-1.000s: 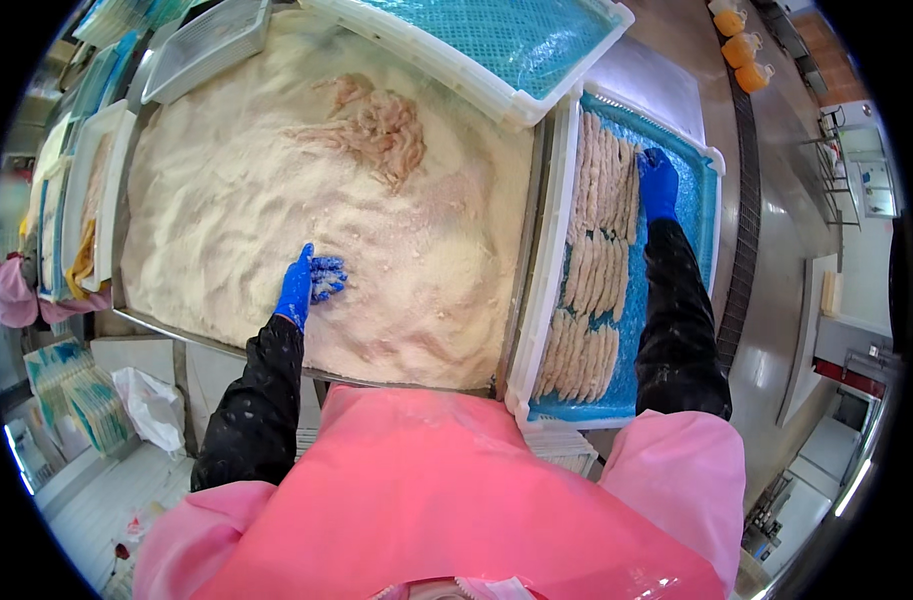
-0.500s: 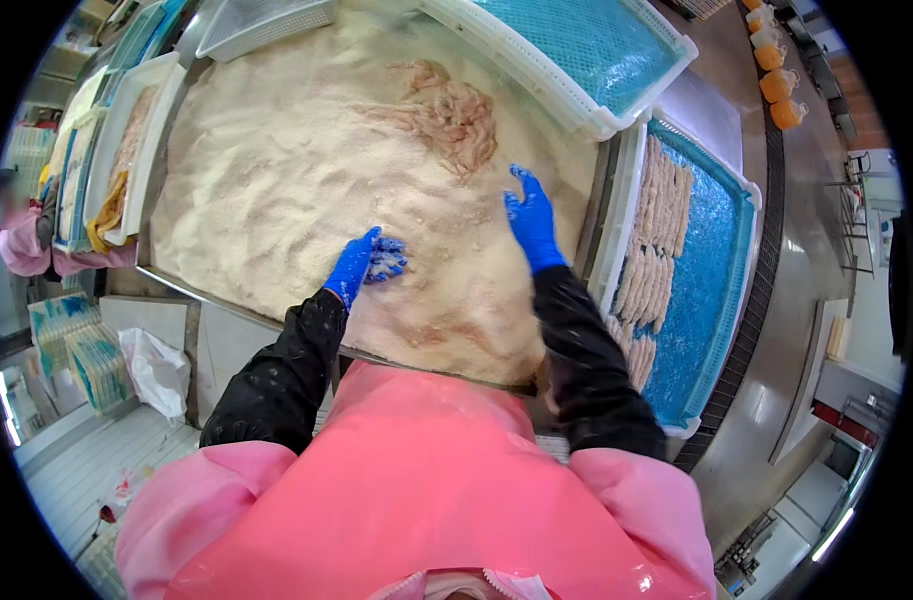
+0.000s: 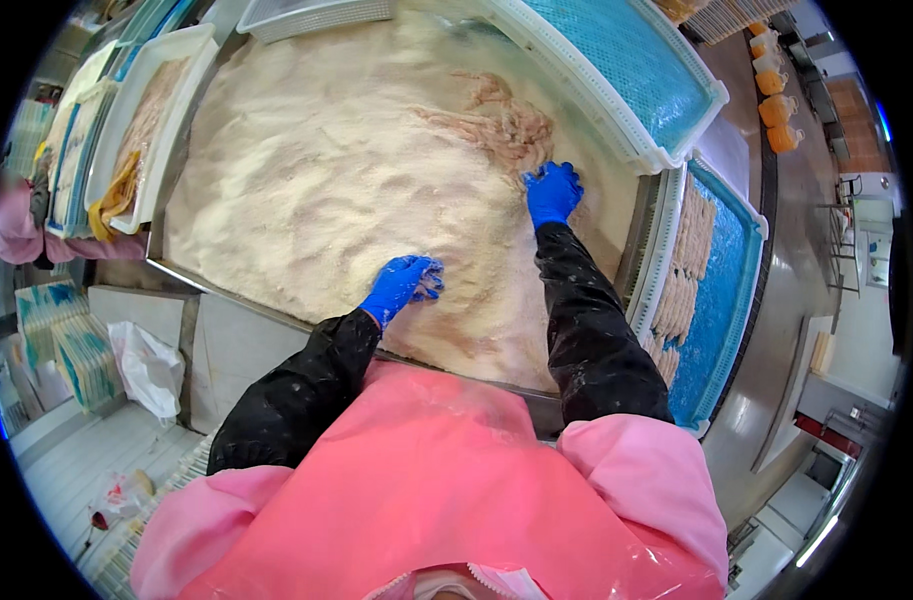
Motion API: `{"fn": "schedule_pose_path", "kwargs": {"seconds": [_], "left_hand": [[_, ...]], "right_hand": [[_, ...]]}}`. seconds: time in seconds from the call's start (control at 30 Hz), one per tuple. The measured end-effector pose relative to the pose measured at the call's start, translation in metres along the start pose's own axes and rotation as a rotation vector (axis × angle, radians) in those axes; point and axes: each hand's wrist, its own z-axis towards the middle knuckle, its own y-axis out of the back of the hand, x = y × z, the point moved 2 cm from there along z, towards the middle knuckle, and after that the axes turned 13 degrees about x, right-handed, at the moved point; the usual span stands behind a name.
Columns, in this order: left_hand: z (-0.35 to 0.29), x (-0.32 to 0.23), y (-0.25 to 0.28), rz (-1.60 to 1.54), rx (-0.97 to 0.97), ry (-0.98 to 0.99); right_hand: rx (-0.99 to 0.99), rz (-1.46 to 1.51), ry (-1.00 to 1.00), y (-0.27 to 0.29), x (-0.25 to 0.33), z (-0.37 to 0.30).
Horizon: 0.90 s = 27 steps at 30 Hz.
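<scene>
A wide metal-edged tray [image 3: 246,284] holds a thick layer of pale crumbs [image 3: 306,180]. Toward its far right lies a heap of raw, pinkish meat strips [image 3: 506,122]. My right hand [image 3: 553,194], in a blue glove, is at the near end of this heap with its fingers curled down; the fingertips and anything under them are hidden. Lower and to the left, my left hand [image 3: 404,286], gloved in blue too, rests at the crumbs. Its crumb-dusted fingers are bent and a little apart, with nothing visible in them.
At right, a blue-lined white crate [image 3: 721,290] carries rows of coated strips [image 3: 681,265]. Another blue-lined crate [image 3: 626,60] borders the far right. A white basket [image 3: 316,15] stands at the far edge. Left are a white tub [image 3: 166,110] with a yellow cloth and a person's pink sleeve [image 3: 16,225].
My right hand has moved to the meat heap and its fingers have curled. The left hand's fingers have drawn in from a more stretched pose. The whole view has shifted slightly.
</scene>
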Motion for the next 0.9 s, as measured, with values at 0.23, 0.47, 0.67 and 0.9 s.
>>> {"fn": "schedule_pose_path", "kwargs": {"seconds": [0.23, 0.47, 0.67, 0.9], "left_hand": [[0.010, 0.004, 0.008, -0.128, 0.101, -0.018], [0.007, -0.007, 0.007, 0.067, 0.079, 0.073], [-0.002, -0.018, -0.002, 0.128, -0.008, 0.097], [0.001, -0.014, 0.000, 0.086, -0.047, 0.107]], "right_hand": [[0.125, 0.364, 0.153, -0.055, -0.066, 0.008], [-0.107, -0.051, 0.005, -0.002, -0.019, 0.009], [0.084, -0.054, 0.028, -0.005, -0.014, 0.010], [0.368, 1.375, 0.092, 0.003, -0.028, -0.025]]}}
